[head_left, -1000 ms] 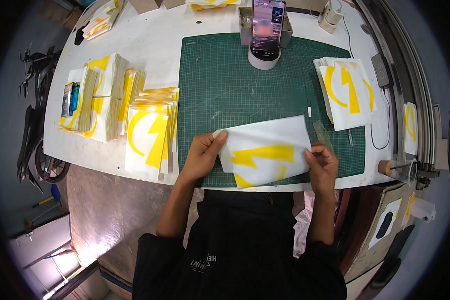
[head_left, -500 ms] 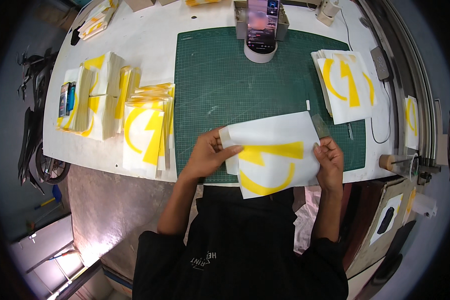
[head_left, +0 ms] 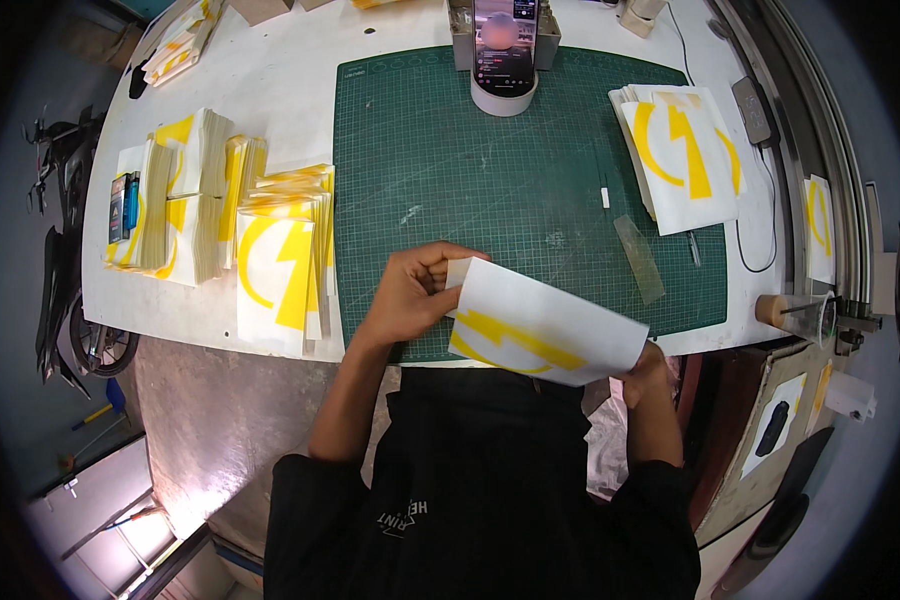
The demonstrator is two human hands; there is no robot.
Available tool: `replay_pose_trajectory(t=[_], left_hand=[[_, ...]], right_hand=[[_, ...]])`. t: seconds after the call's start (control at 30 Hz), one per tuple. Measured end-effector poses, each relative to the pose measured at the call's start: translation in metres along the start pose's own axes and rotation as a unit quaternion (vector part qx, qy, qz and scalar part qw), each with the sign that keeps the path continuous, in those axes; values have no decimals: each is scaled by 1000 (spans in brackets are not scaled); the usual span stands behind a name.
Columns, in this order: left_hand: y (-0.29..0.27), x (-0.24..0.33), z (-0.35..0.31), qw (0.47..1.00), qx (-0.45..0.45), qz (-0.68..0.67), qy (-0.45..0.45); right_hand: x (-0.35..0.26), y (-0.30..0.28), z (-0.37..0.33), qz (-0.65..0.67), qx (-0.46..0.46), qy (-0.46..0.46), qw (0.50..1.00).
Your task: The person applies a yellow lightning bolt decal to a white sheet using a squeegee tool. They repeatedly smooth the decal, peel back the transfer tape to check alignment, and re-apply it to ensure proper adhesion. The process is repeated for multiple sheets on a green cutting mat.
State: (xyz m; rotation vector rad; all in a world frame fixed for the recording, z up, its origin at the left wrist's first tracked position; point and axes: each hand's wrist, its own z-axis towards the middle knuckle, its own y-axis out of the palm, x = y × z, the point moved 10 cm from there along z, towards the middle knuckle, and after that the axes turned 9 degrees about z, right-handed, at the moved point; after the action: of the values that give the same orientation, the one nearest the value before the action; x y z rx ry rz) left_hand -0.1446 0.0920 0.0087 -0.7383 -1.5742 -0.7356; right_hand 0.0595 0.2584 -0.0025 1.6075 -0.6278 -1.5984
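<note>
Over the near edge of the green cutting mat (head_left: 470, 170), I hold a flat white paper piece (head_left: 560, 310) with a yellow print, perhaps a paper bag. It tilts, its right end lower and nearer to me. My left hand (head_left: 413, 292) is closed on its left end, thumb against a narrow folded flap there. My right hand (head_left: 648, 376) grips the lower right corner; the paper hides part of those fingers. A clear plastic ruler-like strip (head_left: 640, 262) lies on the mat beyond my right hand.
Stacks of similar printed paper (head_left: 275, 260) stand at left, a small box and lighter (head_left: 125, 205) on one. Another pile (head_left: 682, 160) lies at right, beside a pen (head_left: 694, 247). A phone (head_left: 503, 50) stands at the back. A plastic cup (head_left: 795, 315) sits at the right edge.
The paper's right end has come down toward me with my right hand, and the piece is now tilted. My left hand keeps its hold. The clear strip now shows fully.
</note>
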Motion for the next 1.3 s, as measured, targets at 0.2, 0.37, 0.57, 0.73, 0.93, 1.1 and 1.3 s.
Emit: replay_pose_trajectory(t=[0.2,0.37,0.57,0.73,0.93,1.1,1.3], left_hand=[[-29,-1,-6,988,134,77,22],[-48,5,-34,963,259,56,35],[-7,-16,-22,983,34,19,-179],[-11,-30,4,988,-14,-53,-141],[-1,8,12,998,33,-35,-52],[-14,-37,8,984,-3,-20,-175],[-16,-45,6,988,27,-32,-146]], right_hand=[[17,-23,16,26,100,27,994],[22,-44,51,122,174,40,976],[28,-54,71,106,229,115,961],[2,-37,73,156,178,-1,971],[-18,-55,36,-41,122,-32,991],[-23,-59,35,-72,326,1,943],[-25,-69,50,-124,326,24,937]])
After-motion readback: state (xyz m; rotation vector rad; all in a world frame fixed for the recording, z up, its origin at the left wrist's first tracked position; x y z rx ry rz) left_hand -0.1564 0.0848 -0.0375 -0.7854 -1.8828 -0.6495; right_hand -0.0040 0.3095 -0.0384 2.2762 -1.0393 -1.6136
